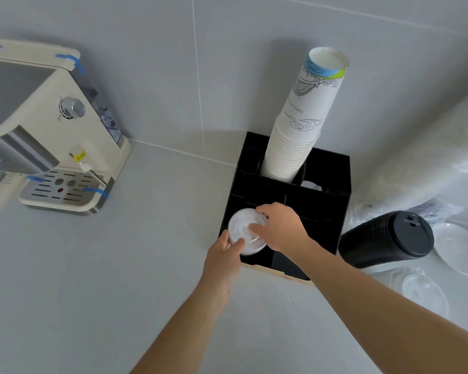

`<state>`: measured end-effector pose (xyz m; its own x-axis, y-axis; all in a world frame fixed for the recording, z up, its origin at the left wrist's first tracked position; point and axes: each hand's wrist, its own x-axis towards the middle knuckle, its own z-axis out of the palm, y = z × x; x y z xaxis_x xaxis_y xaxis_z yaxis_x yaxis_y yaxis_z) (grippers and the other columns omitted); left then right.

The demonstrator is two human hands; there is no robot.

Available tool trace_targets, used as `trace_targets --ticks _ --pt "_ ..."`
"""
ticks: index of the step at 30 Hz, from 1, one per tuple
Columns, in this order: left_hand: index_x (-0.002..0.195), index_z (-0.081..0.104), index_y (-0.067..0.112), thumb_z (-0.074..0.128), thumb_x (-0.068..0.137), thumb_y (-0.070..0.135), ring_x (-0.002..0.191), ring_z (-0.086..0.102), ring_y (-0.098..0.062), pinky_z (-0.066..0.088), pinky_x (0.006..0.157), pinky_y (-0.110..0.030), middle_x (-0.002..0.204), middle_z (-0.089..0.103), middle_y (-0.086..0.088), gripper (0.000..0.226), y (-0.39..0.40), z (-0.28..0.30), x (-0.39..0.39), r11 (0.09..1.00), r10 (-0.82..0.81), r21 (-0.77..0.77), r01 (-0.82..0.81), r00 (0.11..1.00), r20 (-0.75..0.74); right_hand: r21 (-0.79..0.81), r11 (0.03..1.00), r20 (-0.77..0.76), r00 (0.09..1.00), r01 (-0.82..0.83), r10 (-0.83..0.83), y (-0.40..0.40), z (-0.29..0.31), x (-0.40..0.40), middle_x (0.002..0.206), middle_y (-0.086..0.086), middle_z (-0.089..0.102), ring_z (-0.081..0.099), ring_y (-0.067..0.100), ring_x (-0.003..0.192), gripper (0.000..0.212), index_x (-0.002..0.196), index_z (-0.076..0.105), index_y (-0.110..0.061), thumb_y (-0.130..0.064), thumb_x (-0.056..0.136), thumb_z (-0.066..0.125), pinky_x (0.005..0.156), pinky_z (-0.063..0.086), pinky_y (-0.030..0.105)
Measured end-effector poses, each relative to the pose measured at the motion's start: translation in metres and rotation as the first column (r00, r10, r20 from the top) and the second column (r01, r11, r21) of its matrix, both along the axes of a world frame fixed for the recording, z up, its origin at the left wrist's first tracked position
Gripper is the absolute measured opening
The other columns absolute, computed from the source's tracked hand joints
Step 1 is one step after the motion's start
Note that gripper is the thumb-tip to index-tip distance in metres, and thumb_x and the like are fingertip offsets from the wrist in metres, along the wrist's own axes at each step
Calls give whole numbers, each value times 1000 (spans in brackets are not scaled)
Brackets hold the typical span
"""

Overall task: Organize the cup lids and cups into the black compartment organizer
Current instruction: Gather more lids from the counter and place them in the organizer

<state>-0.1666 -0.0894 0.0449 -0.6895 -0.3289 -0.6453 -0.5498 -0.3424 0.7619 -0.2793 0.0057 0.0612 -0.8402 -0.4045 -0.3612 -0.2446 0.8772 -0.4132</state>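
White lid stack (245, 230) gripped by both hands' fingers, left hand (223, 255) and right hand (280, 228), over the black organizer (322, 211).

espresso machine (52, 130): cream, far left on bench, blue tape strips, steam wand out
bench (119, 265): pale grey
wall (146, 63): grey tiles
plastic wrap (430, 157): right, crumpled

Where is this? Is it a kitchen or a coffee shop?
Probably a coffee corner, in a café or an office; I can't tell which. An espresso machine sits on the grey counter, a tall stack of paper cups stands in a black organizer, and both hands hold clear lids.
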Motion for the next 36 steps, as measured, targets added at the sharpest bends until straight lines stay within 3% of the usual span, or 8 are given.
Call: trace_targets --ticks 4,8,14,19,28,31,33,36 --pt "117 60 25 52 93 20 90 52 -1 37 90 -26 93 55 17 26 -1 -1 -6 1000 -7 -3 7 1000 -18 18 999 -19 999 -28 28 3 4 0 72 -2 52 56 23 76 14 77 52 -17 -23 89 54 55 38 25" --pt "146 38 21 52 95 23 117 46 -14 35 97 -27 128 51 8 52 0 3 -11 992 -109 -63 107 994 -14 -8 998 48 997 57 -56 4 10 -3 92 9 68 58 21 72 23 108 60 -9 -23 93 48 59 45 28" --pt "150 31 17 51 95 20 118 43 -15 33 96 -27 148 40 -3 59 0 7 -18 991 -124 -46 123 992 -5 21 998 145 987 63 -65 7 22 -16 83 9 58 53 24 78 28 78 58 -11 -23 98 40 71 44 34" --pt "153 24 20 53 92 24 130 39 -15 34 108 -32 154 35 0 68 0 4 -19 993 -115 -37 115 993 9 -156 949 262 938 275 -229 13 26 -15 56 1 38 37 17 57 42 55 37 -14 -25 95 46 55 32 29" --pt "151 28 22 64 71 40 140 39 -22 31 116 -46 154 38 -6 90 -3 5 -15 997 -69 36 68 997 31 -330 800 505 810 501 -298 31 21 -15 78 6 43 38 22 77 10 74 58 -17 -26 78 55 73 36 36" --pt "143 26 6 65 72 38 140 27 -37 34 115 -45 153 25 -22 87 -3 10 -10 997 -64 50 62 997 42 -355 769 521 795 532 -310 39 31 -9 82 10 54 38 17 84 40 92 61 10 -29 81 58 86 51 40" --pt "142 24 5 64 74 35 136 26 -41 35 114 -45 148 24 -26 84 -3 15 -5 997 -65 48 62 997 52 -378 747 533 788 547 -307 43 41 -3 111 28 68 27 27 124 50 120 53 14 -24 88 59 107 45 55" --pt "142 40 5 64 80 28 85 60 -31 41 110 -41 92 65 -18 70 -7 24 6 999 -21 35 20 1000 8 -415 705 538 780 576 -321 53 54 9 135 32 51 46 47 128 47 128 48 15 -16 94 57 109 39 57"
